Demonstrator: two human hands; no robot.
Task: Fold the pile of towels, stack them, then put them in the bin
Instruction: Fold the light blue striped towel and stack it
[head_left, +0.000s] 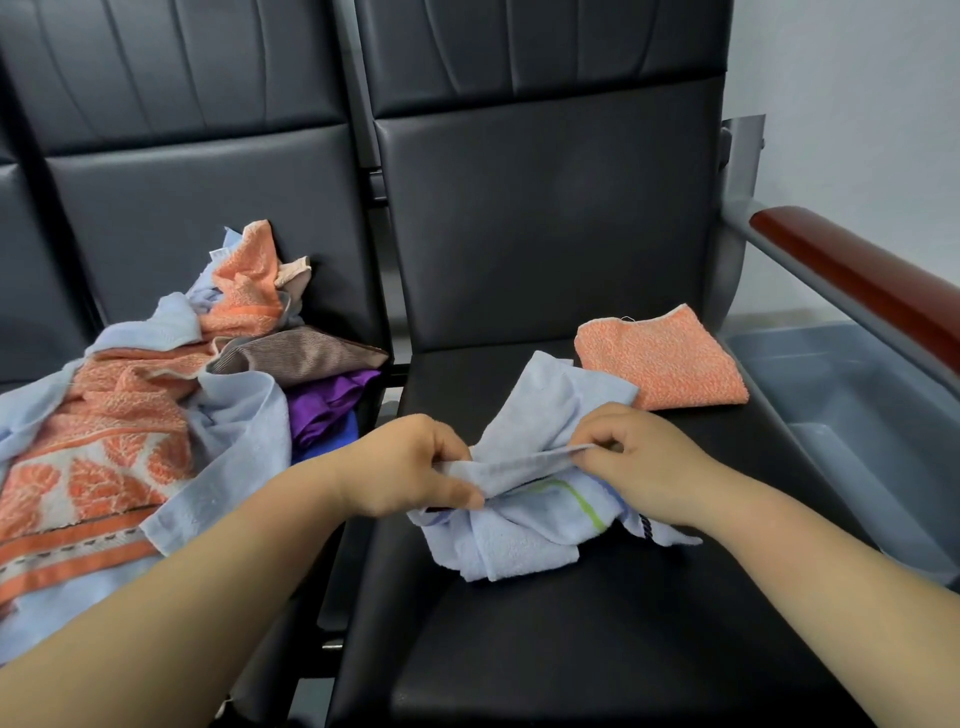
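Note:
A crumpled light blue towel (524, 525) with a green stripe lies on the right black seat (597, 649). My left hand (410, 467) pinches one end of its upper edge and my right hand (639, 457) pinches the other end, holding that edge taut between them. A folded orange towel (660, 358) lies flat on the same seat, behind and to the right. The pile of unfolded towels (130, 415), orange, light blue, brown and purple, covers the left seat. The grey bin (852, 395) stands on the floor right of the chair.
A red-brown wooden armrest (857, 275) on a grey metal frame runs between the right seat and the bin. Black padded backrests (545, 208) rise behind both seats. A gap with metal bars separates the two seats.

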